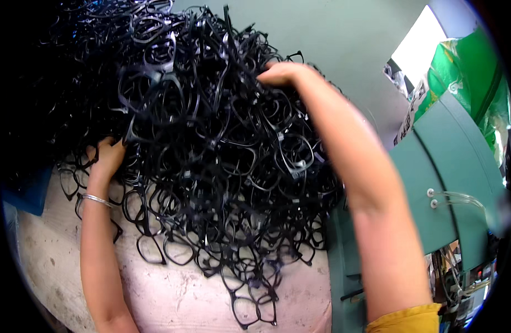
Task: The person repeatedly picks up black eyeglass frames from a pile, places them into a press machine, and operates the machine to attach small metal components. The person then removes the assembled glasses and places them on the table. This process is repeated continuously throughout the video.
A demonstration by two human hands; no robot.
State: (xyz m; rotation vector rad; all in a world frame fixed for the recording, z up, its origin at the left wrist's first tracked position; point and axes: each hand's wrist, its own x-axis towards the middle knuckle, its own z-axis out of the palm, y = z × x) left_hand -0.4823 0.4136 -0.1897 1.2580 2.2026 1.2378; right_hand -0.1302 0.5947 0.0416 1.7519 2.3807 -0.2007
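A large tangled heap of black eyeglass frames [205,127] rises in front of me, from the far left to the middle. At the heap's near left side is my left hand [107,158], its fingers bent in among the frames, with dark rims crossing over them; the fingertips are hidden. My right hand [280,73] reaches round the far right side of the heap and presses against it. Most of its fingers are out of sight behind the frames. Loose eyeglass frames [247,305] trail from the heap toward me on the pale tabletop [178,294].
A blue bin edge [31,194] shows at the left, beside the heap. Along the right stands a green machine-like housing [433,161] with clear tubes [461,197]. Behind it lies a green plastic sack [466,66]. Cables and small items [452,272] fill the lower right.
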